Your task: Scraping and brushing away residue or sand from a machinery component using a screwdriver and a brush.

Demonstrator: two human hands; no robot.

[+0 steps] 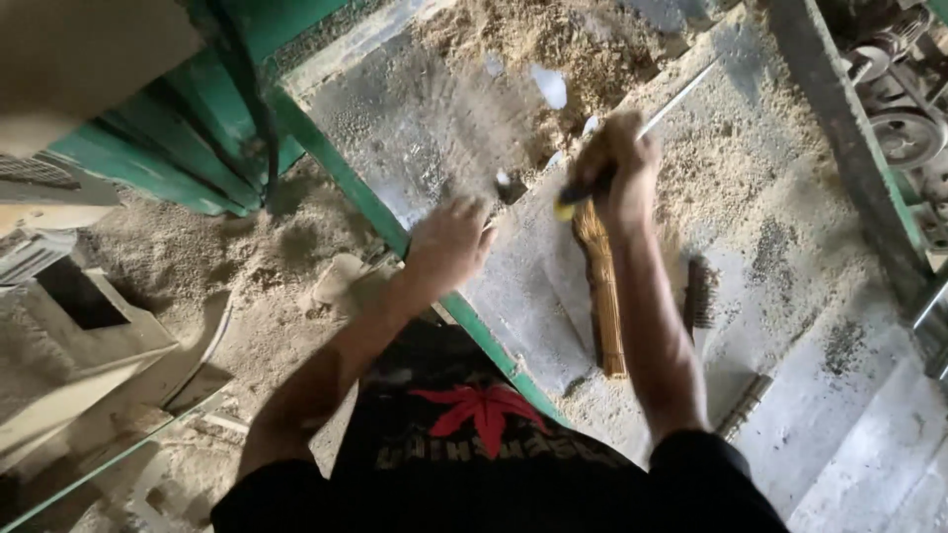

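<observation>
Right hand [620, 168] clamped around a thin dark-handled tool [632, 138], pale shaft slanting up-right over the sawdust-strewn metal table [790, 395]. Left hand [449, 242] blurred, fingers seemingly curled loosely, near the table's green edge [365, 197]. Straw bundle [604, 296] lying just below the right hand.

Left hand [449, 242] is motion-blurred, so I can't make out the fingers or whether they grip anything. Right hand [617, 163] covers the top of the straw broom [602, 296], and the thin pale rod [676, 99] running far-right from it disappears into the fist. Pulley machinery [904, 118] gets cut off by the right edge. Both shoulders drop off the near edge.
</observation>
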